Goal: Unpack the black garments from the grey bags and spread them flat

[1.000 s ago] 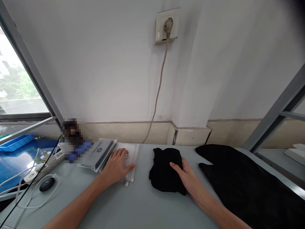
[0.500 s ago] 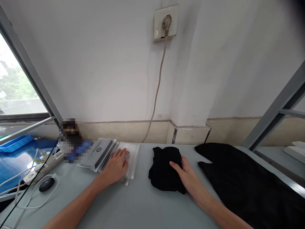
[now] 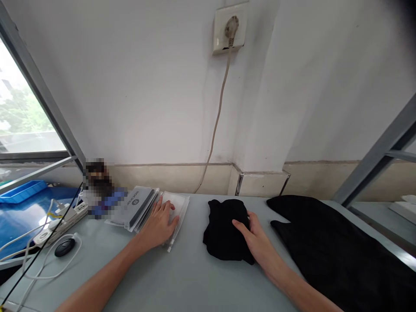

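Note:
My left hand [image 3: 159, 224] rests palm down on a frosted zip bag [image 3: 179, 211], fingers partly spread and thumb held apart. Beside it leans a pile of printed zip bags [image 3: 136, 203] with dark contents. My right hand [image 3: 260, 240] grips the right edge of a folded black cloth [image 3: 225, 232], thumb on top; its other fingers are partly hidden along the side. The folded cloth lies on the grey table [image 3: 182, 281]. To the right, a larger black cloth [image 3: 338, 247] is spread out.
At the left are a white power strip [image 3: 61, 225] with cables, a black oval device [image 3: 65, 247] and a blue tray [image 3: 23, 192]. A pixelated patch hides something behind the bags. The wall socket [image 3: 230, 28] has a cord hanging behind the table.
My left hand's thumb has spread outward, and the frosted bag beneath has turned a little, its lower edge shifting left. My right hand and the folded cloth stay nearly still.

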The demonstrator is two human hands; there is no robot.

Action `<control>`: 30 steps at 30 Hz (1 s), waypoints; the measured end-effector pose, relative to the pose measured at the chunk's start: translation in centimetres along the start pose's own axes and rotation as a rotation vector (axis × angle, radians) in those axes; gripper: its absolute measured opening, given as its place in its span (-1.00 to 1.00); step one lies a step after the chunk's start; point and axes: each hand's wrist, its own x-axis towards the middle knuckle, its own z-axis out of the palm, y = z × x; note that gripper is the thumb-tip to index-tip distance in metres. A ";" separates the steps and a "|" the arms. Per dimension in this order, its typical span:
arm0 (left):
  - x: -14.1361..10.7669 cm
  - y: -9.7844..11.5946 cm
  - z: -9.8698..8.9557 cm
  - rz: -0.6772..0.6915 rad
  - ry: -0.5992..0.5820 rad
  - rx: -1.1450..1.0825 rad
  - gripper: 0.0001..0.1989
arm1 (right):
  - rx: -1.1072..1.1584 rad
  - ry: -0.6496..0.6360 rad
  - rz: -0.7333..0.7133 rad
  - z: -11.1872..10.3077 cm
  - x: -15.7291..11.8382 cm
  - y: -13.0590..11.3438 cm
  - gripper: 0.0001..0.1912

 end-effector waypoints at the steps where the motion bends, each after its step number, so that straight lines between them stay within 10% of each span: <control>1: 0.0 -0.1 0.2 0.007 0.002 -0.013 -0.73 | 0.005 0.009 -0.010 0.0 0.0 0.0 -0.53; 9: 0.2 0.1 1.0 0.060 0.026 -0.024 -0.72 | -0.343 -0.036 -0.303 -0.7 0.4 0.2 -0.27; 12: 0.2 0.4 0.7 0.046 0.006 -0.039 -0.67 | -0.602 0.057 -0.504 -1.2 0.0 -0.4 -0.47; 18: 0.2 0.7 0.4 0.043 0.022 -0.031 -0.54 | -0.835 -0.314 -0.593 -0.7 -1.9 -1.3 -0.55; 21: 0.2 0.7 0.6 0.071 0.037 -0.015 -0.55 | -0.800 -0.458 -0.661 -0.5 -2.4 -0.8 -0.16; 30: 0.2 0.6 0.6 0.091 0.037 0.006 -0.55 | -0.440 -0.482 -0.522 -0.5 -1.8 -1.0 -0.65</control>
